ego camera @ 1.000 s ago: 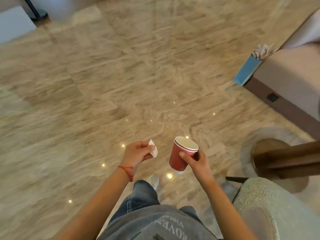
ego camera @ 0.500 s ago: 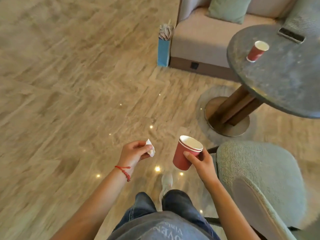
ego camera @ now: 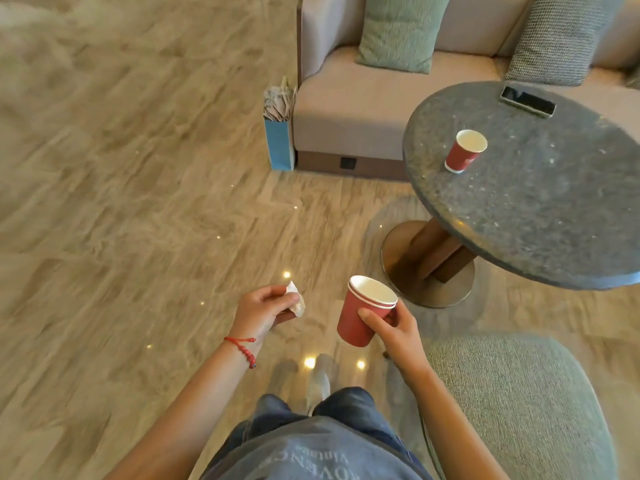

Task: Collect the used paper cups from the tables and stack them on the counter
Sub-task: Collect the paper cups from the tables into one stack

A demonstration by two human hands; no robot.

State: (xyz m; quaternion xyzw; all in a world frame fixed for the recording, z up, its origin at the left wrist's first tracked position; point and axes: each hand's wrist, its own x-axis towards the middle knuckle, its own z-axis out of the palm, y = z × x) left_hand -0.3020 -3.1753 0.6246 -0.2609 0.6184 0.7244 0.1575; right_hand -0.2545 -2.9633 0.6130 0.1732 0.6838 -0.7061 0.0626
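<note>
Here, over the pale wood-grain floor (ego camera: 121, 202), the left hand (ego camera: 263, 311) with a red beaded cord bracelet (ego camera: 242, 348) at its wrist has its fingers curled, pinching a small crumpled white paper scrap (ego camera: 296, 301). Beyond it, a blue paper gift bag stuffed with grey tissue (ego camera: 280, 133) stands against the end of the beige upholstered sofa (ego camera: 346, 109), which carries a green cushion (ego camera: 401, 29) and a grey knitted cushion (ego camera: 561, 36). The right hand (ego camera: 394, 330) grips the stack of two nested red paper cups (ego camera: 363, 313), thumb across the front, held upright above the floor. Further right, a single red paper cup (ego camera: 464, 150) stands on the round dark speckled stone table (ego camera: 540, 209), well apart from a black phone (ego camera: 526, 102) near the far edge. A green textured chair (ego camera: 512, 403) sits just beside the right arm.
</note>
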